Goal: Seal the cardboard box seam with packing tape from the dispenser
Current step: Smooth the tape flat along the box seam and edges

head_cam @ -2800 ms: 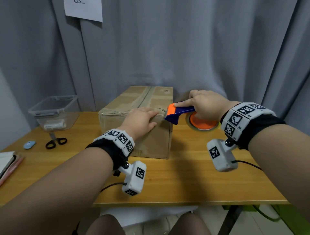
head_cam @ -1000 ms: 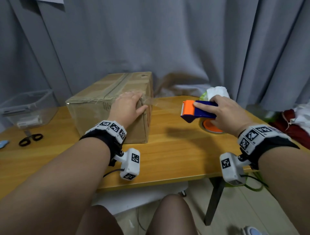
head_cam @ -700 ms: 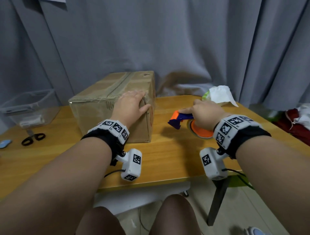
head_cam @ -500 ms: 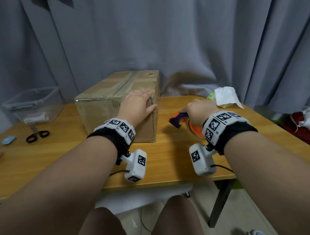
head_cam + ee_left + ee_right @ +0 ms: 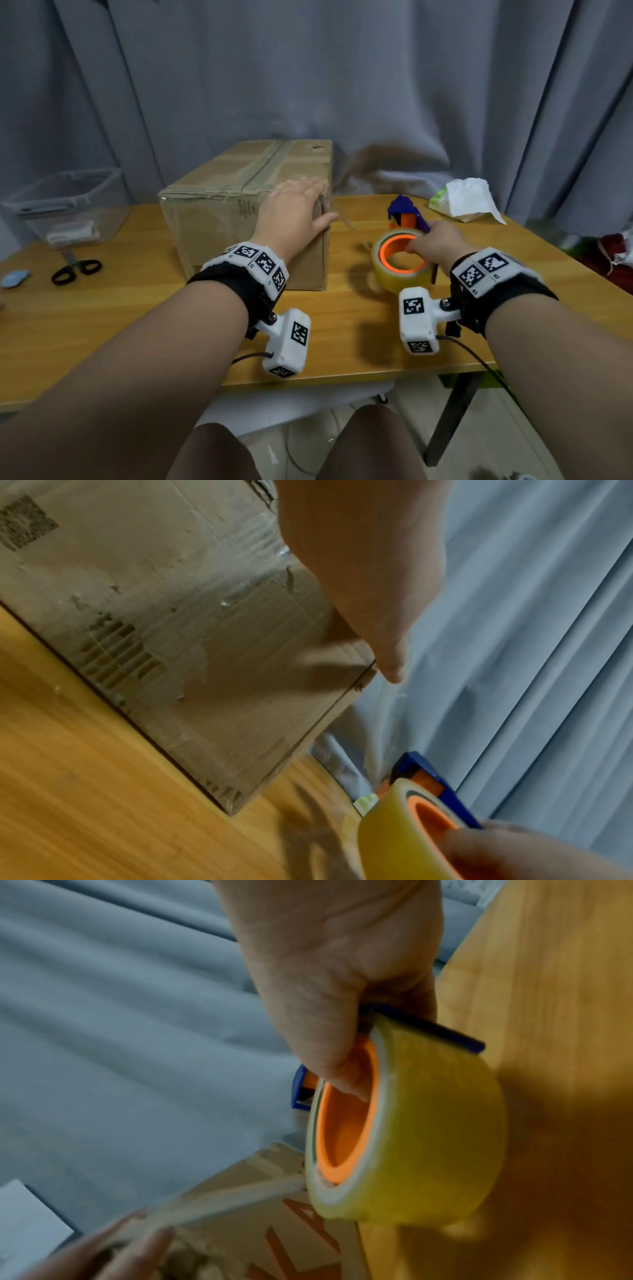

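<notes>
A brown cardboard box [image 5: 239,198] stands on the wooden table [image 5: 342,329], with tape along its top seam. My left hand [image 5: 294,212] lies flat on the box's near right top corner, thumb over the edge [image 5: 390,666]. My right hand [image 5: 435,240] grips the blue and orange tape dispenser [image 5: 404,212] with its yellowish tape roll [image 5: 400,270], thumb hooked into the orange core [image 5: 346,1080]. A clear strip of tape [image 5: 240,1199] runs from the roll to the box corner under my left hand.
A clear plastic bin [image 5: 65,209] sits at the table's far left, with black scissors [image 5: 75,270] and a small blue object [image 5: 15,277] before it. A crumpled white paper and green packet [image 5: 466,202] lie at the far right. Grey curtains [image 5: 342,85] hang behind.
My right hand has turned the dispenser over, so the roll faces up and sits lower and nearer to me. The left hand has stayed on the box corner.
</notes>
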Motion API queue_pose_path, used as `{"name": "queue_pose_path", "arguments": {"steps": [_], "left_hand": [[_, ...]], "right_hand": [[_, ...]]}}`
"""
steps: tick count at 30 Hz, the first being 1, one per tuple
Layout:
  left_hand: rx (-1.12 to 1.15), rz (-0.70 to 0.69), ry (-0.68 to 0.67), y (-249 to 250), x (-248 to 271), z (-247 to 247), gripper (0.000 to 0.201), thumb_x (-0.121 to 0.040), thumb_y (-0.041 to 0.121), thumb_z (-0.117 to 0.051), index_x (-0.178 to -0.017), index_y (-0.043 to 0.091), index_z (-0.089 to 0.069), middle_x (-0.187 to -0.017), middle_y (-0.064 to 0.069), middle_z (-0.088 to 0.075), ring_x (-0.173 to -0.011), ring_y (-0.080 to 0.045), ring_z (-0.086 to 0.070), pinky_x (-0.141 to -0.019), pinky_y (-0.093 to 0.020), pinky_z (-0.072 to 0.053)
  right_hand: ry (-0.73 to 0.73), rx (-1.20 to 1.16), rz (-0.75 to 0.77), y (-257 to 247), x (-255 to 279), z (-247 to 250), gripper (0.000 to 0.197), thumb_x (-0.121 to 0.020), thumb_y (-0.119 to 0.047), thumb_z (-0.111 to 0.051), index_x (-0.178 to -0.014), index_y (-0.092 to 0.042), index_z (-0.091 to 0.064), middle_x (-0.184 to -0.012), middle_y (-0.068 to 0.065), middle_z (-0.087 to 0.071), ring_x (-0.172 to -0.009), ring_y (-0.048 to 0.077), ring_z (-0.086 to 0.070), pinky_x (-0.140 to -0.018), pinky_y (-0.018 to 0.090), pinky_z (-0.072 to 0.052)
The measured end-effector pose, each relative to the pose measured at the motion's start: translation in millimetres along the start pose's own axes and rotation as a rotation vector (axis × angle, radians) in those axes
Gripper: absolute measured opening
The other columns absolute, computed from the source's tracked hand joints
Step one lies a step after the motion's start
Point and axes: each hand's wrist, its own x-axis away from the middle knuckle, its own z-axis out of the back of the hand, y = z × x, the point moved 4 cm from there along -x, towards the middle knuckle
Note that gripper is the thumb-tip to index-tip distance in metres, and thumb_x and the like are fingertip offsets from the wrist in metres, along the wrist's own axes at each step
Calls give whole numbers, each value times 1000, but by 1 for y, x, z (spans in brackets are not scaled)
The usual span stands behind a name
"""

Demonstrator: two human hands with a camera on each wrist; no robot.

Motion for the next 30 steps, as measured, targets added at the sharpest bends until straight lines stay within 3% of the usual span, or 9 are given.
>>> {"name": "queue_pose_path", "arguments": {"steps": [2,8,11,13,16,19,21,25,30], "left_hand": [[-6,-2,4,0,0,-1,66,-89,56,-48,-141,15,-41,-145,-4,-44,-136,-19,-37,-113,-33,-23],[-3,-3,7,0,1,-3,65,-89,56,-48,-140,16,-42,-145,-3,-44,-136,-19,-36,-114,-34,-22],[-4,-3,13,0,1,-4,66,-89,56,-48,-141,16,-41,-145,-3,-44,-137,-19,-35,-114,-33,-21],[-2,-7,15,1,1,-4,66,-89,56,-48,-141,16,-40,-146,-3,-43,-137,-19,-34,-114,-33,-19],[-17,-14,15,1,2,-4,67,-89,56,-47,-142,15,-38,-147,-4,-41,-138,-19,-33,-114,-32,-18],[-49,-60,-15,0,3,-3,68,-90,51,-48,-143,12,-34,-147,-7,-40,-138,-22,-33,-115,-33,-17],[-68,-119,-65,-3,2,-1,67,-90,46,-51,-142,7,-34,-145,-12,-40,-136,-26,-35,-113,-34,-20],[-57,-158,-122,-22,5,10,61,-91,37,-51,-143,8,-34,-146,-10,-40,-133,-25,-38,-109,-35,-28],[-47,-4,-97,-94,30,31,58,-94,39,-48,-145,16,-32,-148,-4,-39,-134,-21,-38,-108,-33,-31]], "right_hand": [[-11,32,-47,9,-1,-12,12,-81,-10,-65,-93,-8,-65,-86,12,-64,-84,31,-61,-71,36,-47],[13,134,-173,30,-6,-23,24,-85,-14,-65,-70,-7,-48,-68,8,-50,-74,27,-52,-64,33,-42],[-2,186,-177,27,-8,-25,22,-81,-15,-70,-92,0,-59,-78,12,-57,-76,29,-55,-63,33,-42],[-15,191,-164,22,-13,-29,53,-78,-22,-73,-121,-1,-53,-98,15,-61,-93,31,-58,-72,35,-47],[168,-22,118,-14,-11,-24,77,-75,-32,-69,-142,-16,-36,-137,14,-47,-129,31,-41,-106,44,-37],[154,-253,587,-76,14,-22,72,-68,-27,-57,-138,-14,-44,-136,10,-47,-128,23,-41,-110,38,-32],[42,-143,772,-110,34,-29,80,-65,-28,-58,-142,-12,-40,-139,10,-45,-131,22,-40,-112,36,-30],[10,232,831,-132,46,-49,85,-76,-28,-65,-149,-15,-24,-144,6,-42,-135,23,-37,-113,35,-26],[229,430,860,-139,49,-58,61,-85,-41,-61,-140,-26,-38,-123,1,-54,-117,23,-49,-103,38,-32]]}}
